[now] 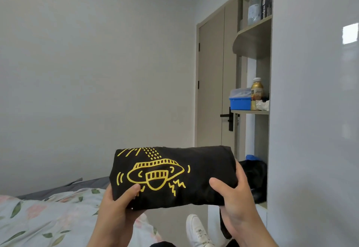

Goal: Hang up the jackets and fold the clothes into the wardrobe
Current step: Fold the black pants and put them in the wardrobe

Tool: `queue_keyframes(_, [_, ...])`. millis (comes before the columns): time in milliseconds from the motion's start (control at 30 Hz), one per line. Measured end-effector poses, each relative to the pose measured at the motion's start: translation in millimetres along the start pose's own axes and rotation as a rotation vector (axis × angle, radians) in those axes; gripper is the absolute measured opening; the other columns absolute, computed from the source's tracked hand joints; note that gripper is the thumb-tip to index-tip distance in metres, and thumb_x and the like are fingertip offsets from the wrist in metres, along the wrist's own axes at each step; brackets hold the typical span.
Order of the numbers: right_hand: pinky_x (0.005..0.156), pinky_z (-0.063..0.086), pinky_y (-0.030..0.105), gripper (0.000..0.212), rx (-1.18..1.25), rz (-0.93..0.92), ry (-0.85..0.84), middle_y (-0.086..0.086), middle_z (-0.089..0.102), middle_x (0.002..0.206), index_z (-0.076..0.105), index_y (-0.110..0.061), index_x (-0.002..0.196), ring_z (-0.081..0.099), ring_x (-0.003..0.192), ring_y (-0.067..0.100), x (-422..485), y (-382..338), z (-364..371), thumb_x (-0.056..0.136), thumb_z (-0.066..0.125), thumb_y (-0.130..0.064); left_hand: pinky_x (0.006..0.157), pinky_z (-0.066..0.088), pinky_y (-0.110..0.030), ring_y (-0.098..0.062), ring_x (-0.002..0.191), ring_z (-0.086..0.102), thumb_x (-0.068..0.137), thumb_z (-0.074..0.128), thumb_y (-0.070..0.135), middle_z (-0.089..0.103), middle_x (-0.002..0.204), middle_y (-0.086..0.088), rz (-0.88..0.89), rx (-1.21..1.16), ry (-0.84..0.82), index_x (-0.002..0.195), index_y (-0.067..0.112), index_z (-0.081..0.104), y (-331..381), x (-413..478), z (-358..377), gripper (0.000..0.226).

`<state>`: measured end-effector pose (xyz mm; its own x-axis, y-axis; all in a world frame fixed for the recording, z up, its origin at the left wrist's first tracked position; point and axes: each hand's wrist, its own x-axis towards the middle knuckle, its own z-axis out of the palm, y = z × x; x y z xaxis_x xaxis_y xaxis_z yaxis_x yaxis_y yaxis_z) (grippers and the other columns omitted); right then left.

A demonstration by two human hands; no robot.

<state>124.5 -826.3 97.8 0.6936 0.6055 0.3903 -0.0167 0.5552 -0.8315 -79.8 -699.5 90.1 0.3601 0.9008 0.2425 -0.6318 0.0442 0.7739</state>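
Head view: the folded black T-shirt, with its yellow saucer print facing up, is carried in the air at chest level, clear of the bed and not yet in the wardrobe. Assessed risk: the bundle is supported only at its two ends, so the unsupported middle could sag and the fold could open if either grip slackens during placement. A dark strip hangs below the right end; whether it belongs to the shirt cannot be determined, but a loose tail could catch on a shelf edge. The left hand grips the left end, thumb on top and fingers curled underneath. The right hand clamps the right end likewise, thumb across the top face and fingers wrapped round the end. Neither hand is free. Below the hands, a white shoe shows on the floor. To the left lies the bed with a floral cover. Beyond the right hand, the wardrobe has open side shelves; the lowest compartment already holds a dark garment, which could be disturbed if the shirt is pushed in beside it. The shelf above carries a blue tray and an amber bottle. Farthest back, a closed door.
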Motion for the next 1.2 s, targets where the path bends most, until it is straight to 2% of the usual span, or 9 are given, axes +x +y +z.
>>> queue_keyframes(233, [0.094, 0.054, 0.057, 0.074, -0.068, -0.054, 0.155, -0.005, 0.059, 0.131, 0.047, -0.039, 0.139, 0.059, 0.118, 0.028, 14.2, -26.2, -62.2, 0.083, 0.073, 0.002, 0.063, 0.062, -0.047, -0.034, 0.093, 0.069, 0.068, 0.067, 0.007, 0.075, 0.096, -0.010, 0.024, -0.037, -0.126, 0.117, 0.016, 0.060, -36.3, 13.9, 61.7, 0.051])
queue_keyframes(400, [0.088, 0.059, 0.051, 0.068, -0.130, -0.135, 0.212, -0.006, 0.067, 0.120, 0.055, -0.036, 0.133, 0.066, 0.111, 0.026, 7.9, -62.7, -95.1, 0.083, 0.069, 0.007, 0.072, 0.061, -0.051, -0.035, 0.100, 0.070, 0.074, 0.065, 0.008, 0.072, 0.112, -0.014, 0.011, -0.068, -0.243, 0.127, 0.014, 0.058, -66.9, 20.4, 104.2, 0.054])
queue_keyframes(567, [0.088, 0.059, 0.049, 0.064, -0.212, -0.259, 0.340, -0.005, 0.071, 0.117, 0.057, -0.031, 0.131, 0.070, 0.106, 0.020, -21.7, -102.3, -133.4, 0.083, 0.064, 0.011, 0.078, 0.060, -0.050, -0.029, 0.097, 0.072, 0.090, 0.055, -0.001, 0.073, 0.111, -0.011, -0.121, -0.134, -0.399, 0.115, 0.018, 0.063, -98.8, 10.9, 159.0, 0.032])
queue_keyframes(633, [0.090, 0.058, 0.048, 0.064, -0.219, -0.283, 0.406, -0.006, 0.071, 0.118, 0.056, -0.030, 0.132, 0.070, 0.106, 0.019, -36.7, -109.7, -140.0, 0.084, 0.064, 0.010, 0.080, 0.060, -0.051, -0.032, 0.103, 0.070, 0.090, 0.056, 0.000, 0.072, 0.113, -0.012, -0.155, -0.135, -0.443, 0.118, 0.017, 0.062, -111.0, 7.8, 168.9, 0.033])
queue_keyframes(767, [0.091, 0.058, 0.047, 0.065, -0.257, -0.327, 0.519, -0.005, 0.070, 0.119, 0.054, -0.029, 0.135, 0.070, 0.106, 0.017, -66.2, -122.1, -158.1, 0.084, 0.064, 0.009, 0.069, 0.060, -0.047, -0.035, 0.108, 0.068, 0.089, 0.058, 0.002, 0.068, 0.121, -0.016, -0.237, -0.171, -0.538, 0.131, 0.011, 0.056, -128.4, -7.8, 189.4, 0.043])
queue_keyframes(833, [0.091, 0.058, 0.045, 0.067, -0.272, -0.350, 0.559, -0.005, 0.070, 0.120, 0.052, -0.029, 0.138, 0.070, 0.106, 0.016, -77.3, -128.0, -165.6, 0.084, 0.065, 0.009, 0.074, 0.060, -0.050, -0.036, 0.109, 0.067, 0.089, 0.059, 0.002, 0.068, 0.121, -0.016, -0.264, -0.181, -0.569, 0.132, 0.011, 0.055, -134.6, -17.0, 196.8, 0.044])
queue_keyframes(933, [0.093, 0.057, 0.045, 0.071, -0.278, -0.371, 0.601, -0.006, 0.069, 0.122, 0.049, -0.030, 0.141, 0.069, 0.109, 0.017, -87.3, -127.9, -171.9, 0.084, 0.067, 0.007, 0.084, 0.056, -0.059, -0.035, 0.108, 0.068, 0.086, 0.065, 0.007, 0.070, 0.118, -0.014, -0.265, -0.205, -0.547, 0.130, 0.011, 0.056, -143.7, -30.2, 202.7, 0.045])
queue_keyframes(1033, [0.094, 0.057, 0.047, 0.072, -0.273, -0.364, 0.617, -0.006, 0.067, 0.124, 0.049, -0.032, 0.141, 0.067, 0.112, 0.019, -84.0, -121.7, -176.0, 0.083, 0.067, 0.007, 0.081, 0.058, -0.055, -0.029, 0.102, 0.071, 0.073, 0.073, 0.018, 0.072, 0.112, -0.009, -0.240, -0.213, -0.515, 0.124, 0.014, 0.059, -146.5, -35.3, 205.2, 0.053])
queue_keyframes(1200, [0.094, 0.056, 0.051, 0.070, -0.307, -0.337, 0.554, -0.004, 0.068, 0.124, 0.052, -0.032, 0.138, 0.067, 0.113, 0.021, -51.7, -108.9, -183.1, 0.083, 0.066, 0.009, 0.081, 0.059, -0.052, -0.034, 0.103, 0.070, 0.081, 0.068, -0.001, 0.070, 0.118, -0.015, -0.218, -0.186, -0.482, 0.131, 0.011, 0.055, -158.0, -7.9, 205.7, 0.053])
